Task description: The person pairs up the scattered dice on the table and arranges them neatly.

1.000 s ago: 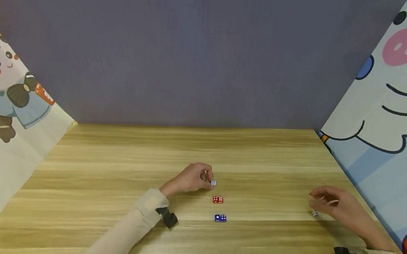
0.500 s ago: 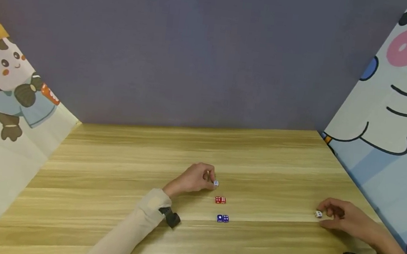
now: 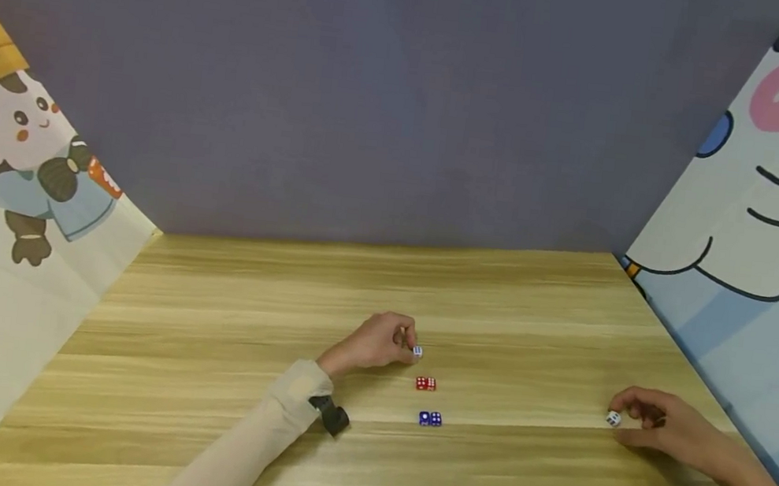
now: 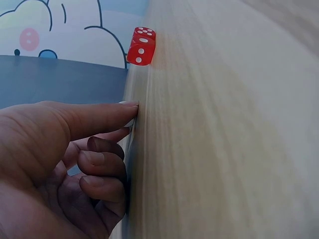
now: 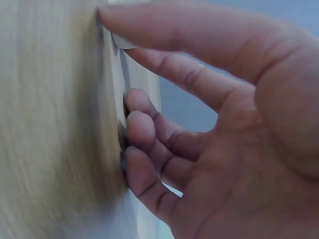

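My left hand [image 3: 375, 342] rests at the table's middle, thumb and forefinger pinching a white die [image 3: 417, 351]. In the left wrist view that die is nearly hidden behind the thumb, and the other fingers of the left hand [image 4: 75, 159] curl inward. Just nearer to me lie two red dice [image 3: 425, 384] side by side, and below them two blue dice [image 3: 430, 419], also as a pair. Towards the right, another white die [image 3: 613, 418] sits between the thumb and forefinger of my right hand [image 3: 676, 431]; in the right wrist view the thumb covers much of this die [image 5: 124, 42].
All of this is on a wood-grain table [image 3: 250, 284]. A grey panel [image 3: 403, 118] rises at its far edge, with cartoon-printed sheets to the left [image 3: 69, 241] and right [image 3: 744, 328]. Dark straps [image 3: 332, 415] circle both wrists.
My right hand has come down around the right-hand white die, which has turned and moved slightly towards me. The left hand keeps its place with its die. The head view has swung slightly left.
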`<act>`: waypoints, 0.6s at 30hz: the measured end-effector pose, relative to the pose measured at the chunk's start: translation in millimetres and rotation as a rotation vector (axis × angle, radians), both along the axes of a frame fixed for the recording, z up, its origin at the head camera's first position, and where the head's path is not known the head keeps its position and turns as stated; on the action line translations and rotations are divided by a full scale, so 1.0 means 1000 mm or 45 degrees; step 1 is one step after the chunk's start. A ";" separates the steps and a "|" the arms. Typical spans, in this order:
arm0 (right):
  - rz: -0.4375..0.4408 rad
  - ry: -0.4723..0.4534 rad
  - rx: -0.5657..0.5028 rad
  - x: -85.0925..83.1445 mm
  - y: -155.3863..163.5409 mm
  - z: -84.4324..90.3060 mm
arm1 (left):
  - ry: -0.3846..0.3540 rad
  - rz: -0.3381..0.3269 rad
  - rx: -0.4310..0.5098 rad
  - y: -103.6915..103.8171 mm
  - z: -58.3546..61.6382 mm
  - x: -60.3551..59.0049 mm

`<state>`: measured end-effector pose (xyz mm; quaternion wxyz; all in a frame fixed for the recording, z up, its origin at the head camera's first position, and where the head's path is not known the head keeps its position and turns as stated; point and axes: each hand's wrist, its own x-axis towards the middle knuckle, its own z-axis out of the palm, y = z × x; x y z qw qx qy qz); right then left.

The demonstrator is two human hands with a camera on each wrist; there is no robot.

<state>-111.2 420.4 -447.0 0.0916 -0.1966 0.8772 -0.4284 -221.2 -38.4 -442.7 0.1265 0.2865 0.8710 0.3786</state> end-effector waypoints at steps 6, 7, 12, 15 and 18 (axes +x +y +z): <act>-0.079 0.066 0.133 -0.001 -0.004 -0.001 | -0.014 0.007 0.019 -0.002 -0.002 -0.001; -0.076 0.063 0.121 -0.002 -0.004 -0.001 | -0.010 0.009 0.021 -0.002 -0.003 -0.001; 0.001 0.029 0.020 -0.004 -0.003 -0.003 | -0.015 0.021 0.007 -0.003 -0.004 0.000; 0.016 0.002 0.030 -0.003 -0.002 -0.004 | -0.032 0.020 0.013 -0.002 -0.002 0.001; -0.027 0.000 0.079 -0.002 -0.003 -0.005 | -0.034 0.016 0.024 -0.001 -0.001 0.002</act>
